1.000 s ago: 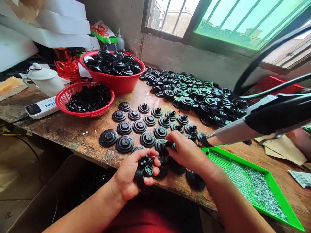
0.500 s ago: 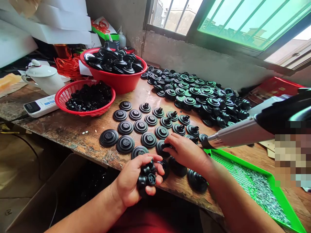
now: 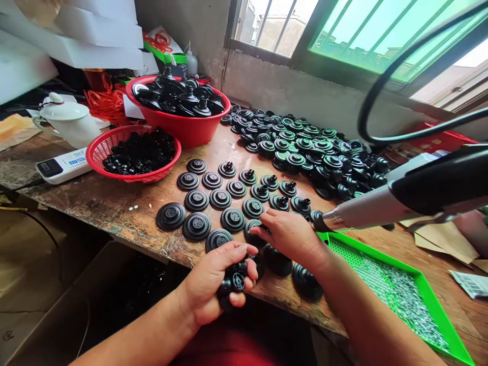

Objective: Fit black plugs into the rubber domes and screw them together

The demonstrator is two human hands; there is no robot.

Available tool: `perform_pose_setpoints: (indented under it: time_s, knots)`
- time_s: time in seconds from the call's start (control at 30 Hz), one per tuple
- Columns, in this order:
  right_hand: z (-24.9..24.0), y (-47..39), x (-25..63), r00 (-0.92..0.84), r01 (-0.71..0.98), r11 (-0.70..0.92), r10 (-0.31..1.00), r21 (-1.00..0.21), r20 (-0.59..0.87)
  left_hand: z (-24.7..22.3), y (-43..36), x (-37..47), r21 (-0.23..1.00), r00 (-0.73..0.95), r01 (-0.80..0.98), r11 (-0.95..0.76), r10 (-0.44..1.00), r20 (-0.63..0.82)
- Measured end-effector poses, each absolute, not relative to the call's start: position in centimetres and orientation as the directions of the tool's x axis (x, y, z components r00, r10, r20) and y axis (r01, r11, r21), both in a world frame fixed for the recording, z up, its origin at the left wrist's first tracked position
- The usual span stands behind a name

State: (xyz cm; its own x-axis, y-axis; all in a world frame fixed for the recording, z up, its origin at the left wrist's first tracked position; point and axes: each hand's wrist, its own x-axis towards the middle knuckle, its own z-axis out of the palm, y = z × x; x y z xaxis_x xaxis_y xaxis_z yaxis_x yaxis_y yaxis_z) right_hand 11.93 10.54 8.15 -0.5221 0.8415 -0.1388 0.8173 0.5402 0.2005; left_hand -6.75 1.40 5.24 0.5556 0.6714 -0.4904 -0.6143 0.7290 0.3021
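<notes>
Several short black plastic fittings [image 3: 238, 281] lie cupped in my left hand [image 3: 217, 279], its fingers curled round them at the table's front edge. My right hand [image 3: 290, 234] is over a black stepped disc [image 3: 252, 230], finger and thumb closed on a small dark part, apparently another such fitting, mostly hidden. Around it stand rows of black discs. Those on the left, like this flat-topped disc [image 3: 233, 219], show bare round centres; toward the right, discs carry an upright fitting [image 3: 282, 201]. An electric screwdriver [image 3: 358, 208] points in from the right, its tip near my right wrist.
A green tray [image 3: 423, 284] of small metal screws lies at right. Behind, a heap of black discs [image 3: 297, 147] lines the wall. A red basin [image 3: 190, 127] holds more discs; a red basket [image 3: 152, 175] holds fittings. A white lidded mug [image 3: 68, 119] stands at left.
The screwdriver has shifted slightly left and down, and its black cable loop now shows before the window. My left fingers have closed a little more over the fittings. My right hand stays over the same disc.
</notes>
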Motion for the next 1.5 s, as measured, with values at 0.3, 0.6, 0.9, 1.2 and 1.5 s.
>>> perform_pose_setpoints:
  time_s: [0.3,0.6,0.9,1.2,1.5]
  knots:
    - [7.8,10.4,11.3,-0.443,0.844,0.466,0.885,0.265,-0.146,5.4,1.3,-6.8,0.292,0.565,-0.614,0.733,0.667,-0.486]
    - [10.5,9.7,12.1,-0.594,0.583,0.573,0.785,-0.576,0.179,5.9,2.6,-7.0,0.331,0.515,-0.652,0.682,0.719,-0.466]
    - [10.9,9.3,10.7,-0.699,0.435,0.368,0.713,-0.822,-0.051,6.0,3.6,-5.9,0.381,0.542,-0.639,0.669,0.742,-0.393]
    - [7.9,14.4,12.7,-0.417,0.675,0.441,0.889,-0.591,0.187,7.3,4.3,-6.9,0.308,0.491,-0.669,0.677,0.713,-0.501]
    - [7.3,16.0,12.2,-0.532,0.838,0.519,0.845,-0.169,-0.044,6.7,3.7,-7.3,0.277,0.516,-0.658,0.700,0.688,-0.511]
